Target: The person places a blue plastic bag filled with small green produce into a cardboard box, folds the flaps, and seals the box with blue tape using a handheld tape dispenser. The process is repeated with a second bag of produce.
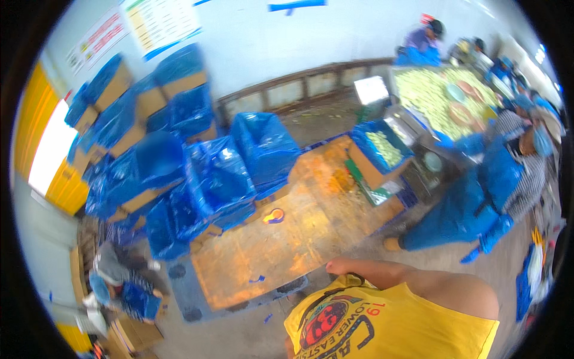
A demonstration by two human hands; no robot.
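My right hand (337, 265) is beside the hem of my yellow sleeveless shirt (354, 318), near the front edge of a worn, orange-stained board platform (287, 242). Its fingers are blurred, and whether they hold anything cannot be told. My left hand is out of view. On the platform lie an orange-and-white round item, perhaps a tape roll (274, 216), and a blue scrap (257, 279). At its far right, a blue-lined cardboard box (376, 172) holds pale green cut pieces. Open boxes with blue plastic liners (219, 179) line its left side.
More lined boxes (179, 67) are stacked against the wall. A co-worker in a blue apron (466, 202) stands at right by a metal table heaped with pale green pieces (421, 89). Other people are behind. Another person (116, 282) bends at lower left near cardboard (134, 334).
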